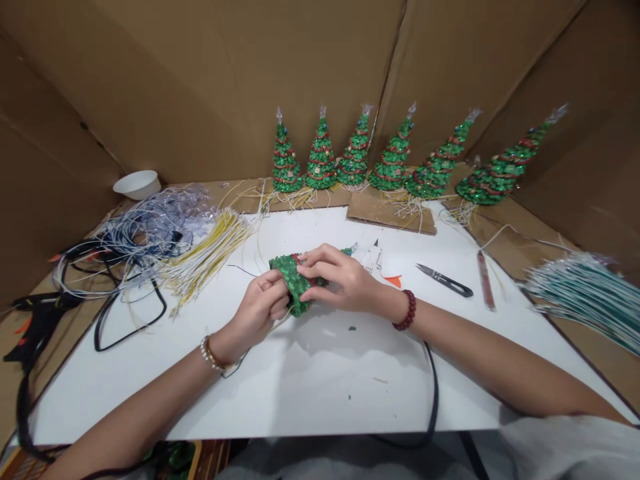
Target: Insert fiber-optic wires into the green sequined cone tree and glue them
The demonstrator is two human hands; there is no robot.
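Note:
A small green Christmas tree [291,270] with red garland lies on its side over the white table, its base toward the left. My right hand [345,279] holds it from above, fingers bent around its body. At the base, the curled fingers of my left hand [264,299] are closed against the tree's edge; what is pinched inside is hidden. Thin wires trail from near the left hand. The tree's clear tip shows just beyond my right hand.
Several finished-looking trees [323,157] stand along the back. Thread snips [445,280] and a reddish stick [485,283] lie right. Bundled wires [207,257], a white bowl [137,184] and a black glue gun [43,323] with cord sit left; green-white strips [590,297] far right.

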